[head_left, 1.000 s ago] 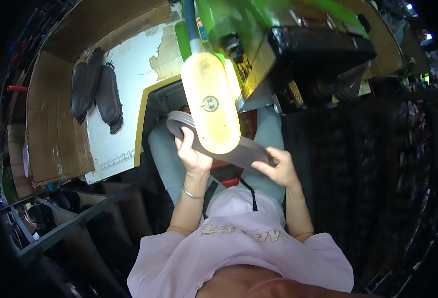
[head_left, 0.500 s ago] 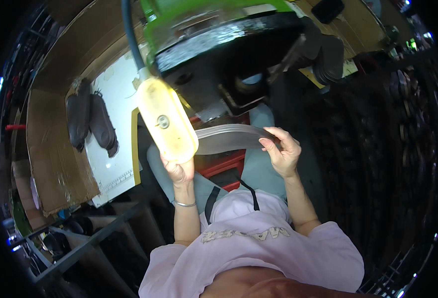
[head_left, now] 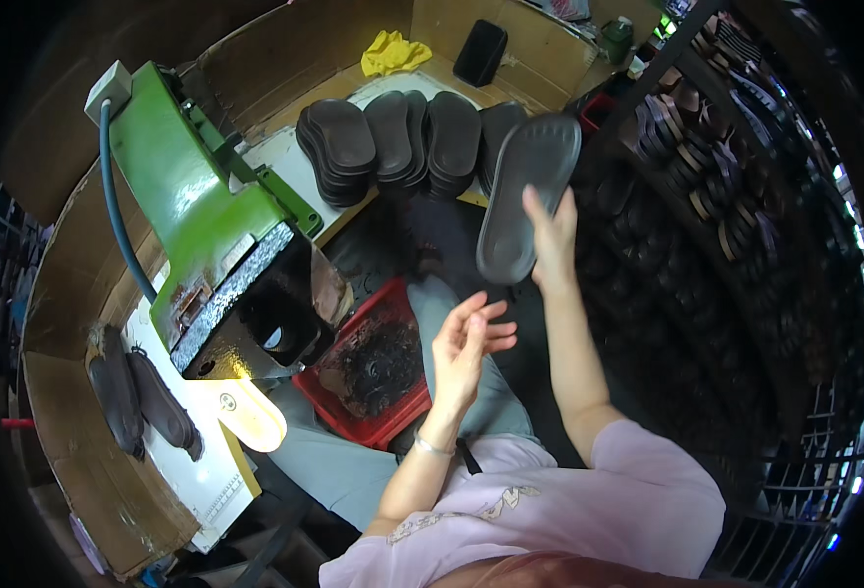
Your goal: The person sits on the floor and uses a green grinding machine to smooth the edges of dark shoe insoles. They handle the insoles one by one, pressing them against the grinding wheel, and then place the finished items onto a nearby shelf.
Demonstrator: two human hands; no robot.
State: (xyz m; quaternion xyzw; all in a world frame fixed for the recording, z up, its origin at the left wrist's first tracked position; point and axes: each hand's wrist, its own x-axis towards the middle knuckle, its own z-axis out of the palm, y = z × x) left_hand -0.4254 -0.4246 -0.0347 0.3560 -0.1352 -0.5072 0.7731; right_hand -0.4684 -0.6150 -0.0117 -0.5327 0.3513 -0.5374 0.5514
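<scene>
Well, the right hand [head_left: 554, 240] has a dark sole [head_left: 528, 186] pinched, thumb on its face and the fingers mostly out of sight behind the near edge. The sole is up in the air to the person's right, tilted, its top end leaning right; from here it partly covers the last of four stacks [head_left: 454, 142] of similar soles on the worktop [head_left: 211, 472]. The left hand [head_left: 463, 348] is bare of anything, fingers loosely spread and a little curled, just below the sole's lower end and apart from it.

Over on the left stands a green machine [head_left: 187, 167], an oval lamp [head_left: 250, 412] glowing at its lower end. Near the person's knees sits a red tub [head_left: 383, 428] with dark scraps in it. Two rough-edged soles [head_left: 162, 404] lie at the left, beside a cardboard wall [head_left: 89, 490]. Beyond the stacks rests a crumpled yellow cloth [head_left: 393, 53].
</scene>
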